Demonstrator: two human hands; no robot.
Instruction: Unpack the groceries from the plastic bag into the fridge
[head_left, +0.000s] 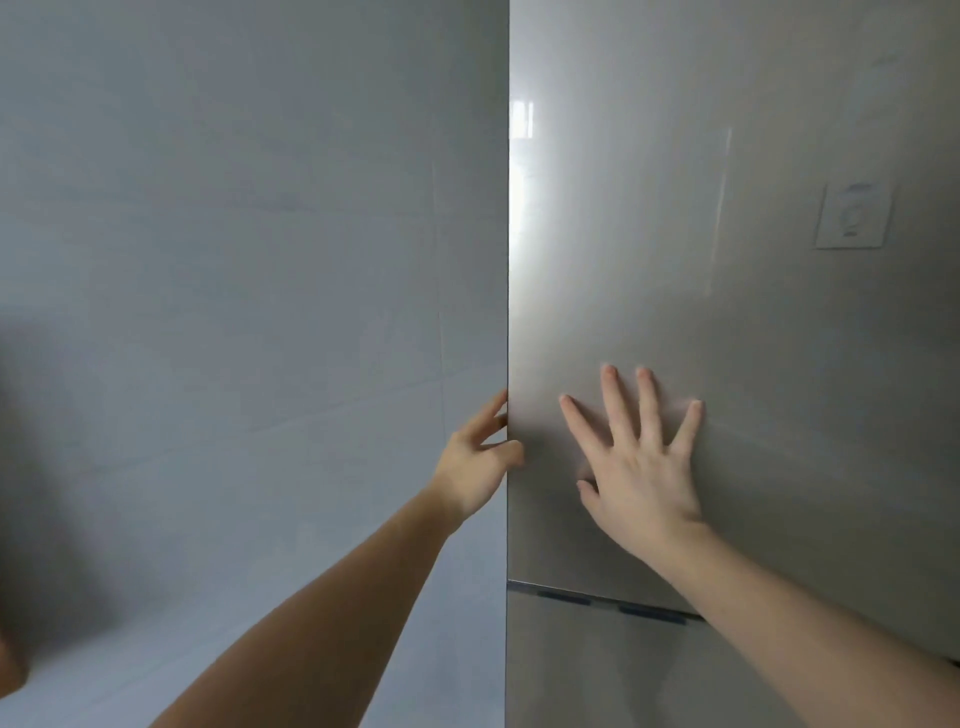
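Note:
The fridge fills the right half of the view, its upper door (727, 286) a glossy silver panel that looks closed. My left hand (478, 462) is at the door's left edge, fingers curled around that edge. My right hand (639, 467) lies flat on the door front with fingers spread, holding nothing. Below the hands a dark seam (597, 597) separates the upper door from the lower door (597, 670). No plastic bag or groceries are in view.
A pale grey tiled wall (234, 312) runs along the fridge's left side, close to the door edge. A small white sticker (852, 215) sits on the upper door at the right. A dark shadow lies at the lower left.

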